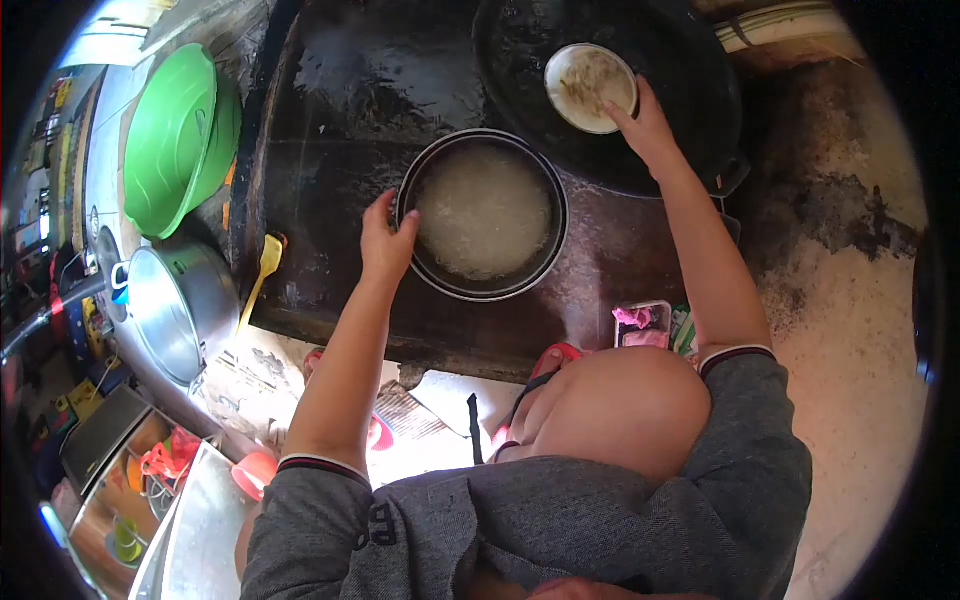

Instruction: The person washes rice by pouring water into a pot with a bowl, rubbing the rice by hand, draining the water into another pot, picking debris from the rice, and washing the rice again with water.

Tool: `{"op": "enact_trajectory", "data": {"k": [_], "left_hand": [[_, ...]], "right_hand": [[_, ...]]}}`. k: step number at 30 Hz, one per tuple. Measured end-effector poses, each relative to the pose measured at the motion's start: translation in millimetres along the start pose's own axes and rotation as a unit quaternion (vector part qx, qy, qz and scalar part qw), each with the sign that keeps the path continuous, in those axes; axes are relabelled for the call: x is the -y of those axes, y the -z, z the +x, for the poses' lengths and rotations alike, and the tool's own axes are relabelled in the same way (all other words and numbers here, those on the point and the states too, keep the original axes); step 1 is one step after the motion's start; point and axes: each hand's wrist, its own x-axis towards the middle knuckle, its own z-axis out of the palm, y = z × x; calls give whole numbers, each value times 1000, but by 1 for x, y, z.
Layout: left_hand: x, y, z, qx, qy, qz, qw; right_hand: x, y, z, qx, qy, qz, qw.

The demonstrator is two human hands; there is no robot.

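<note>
A round dark pot (484, 215) with cloudy, pale liquid in it stands on the dark work surface. My left hand (388, 238) is at the pot's left rim, thumb and fingers closed on its edge. Over the large black pan (680, 90) at the upper right, my right hand (645, 125) grips the lower right edge of a small pale bowl (590, 88). The inside of this bowl shows brownish residue.
Green basins (175, 145) and a silver pot (180, 310) stand at the left. A yellow spatula (262, 280) lies at the surface's left edge. A small clear container (642, 325) with pink items sits near my right knee.
</note>
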Motion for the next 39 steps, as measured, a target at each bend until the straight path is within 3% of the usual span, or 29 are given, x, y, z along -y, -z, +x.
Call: {"op": "enact_trajectory", "data": {"k": [1,2,4,6,8,9,11,13,14,16,17,19,29,31,35,39], "left_hand": [[11,-9,-1,15,-2,-61,998],[21,-16,-2,14,2,-64,998],[16,-25,-8,23,81,-57,995],[19,-36,-7,-21,86,-124,988],[27,-45,-4,-77,56,-122,988],[24,-44,-6,-79,61,-121,988],[11,-38,-8,-89,27,-79,993],[3,-35,-9,-92,33,-93,991],[-1,-34,-10,-94,36,-109,989],[2,-38,-9,-102,35,-116,987],[5,-39,-9,-108,32,-115,987],[7,-38,-11,-106,35,-111,988],[15,-46,-10,-133,20,-140,981],[8,-43,-11,-128,31,-135,982],[5,-40,-11,-125,39,-119,984],[10,-42,-9,-113,39,-114,986]], "right_hand": [[14,7,-4,-64,57,-85,993],[28,18,-3,-62,59,-86,993],[79,39,-4,-77,238,35,967],[125,28,-25,168,182,221,943],[146,-5,-40,376,264,142,877],[146,-32,-52,411,301,78,857],[145,-67,-67,445,338,15,829],[147,-84,-71,434,469,-145,755],[148,-98,-68,437,471,-147,752],[149,-125,-56,544,361,-248,716],[146,-129,-55,546,365,-247,712],[136,-132,-59,564,241,-212,761],[117,-122,-69,641,-32,-78,763],[114,-121,-76,700,-140,66,697],[105,-145,-102,691,-183,40,698],[115,-145,-111,714,-252,114,643]]}}
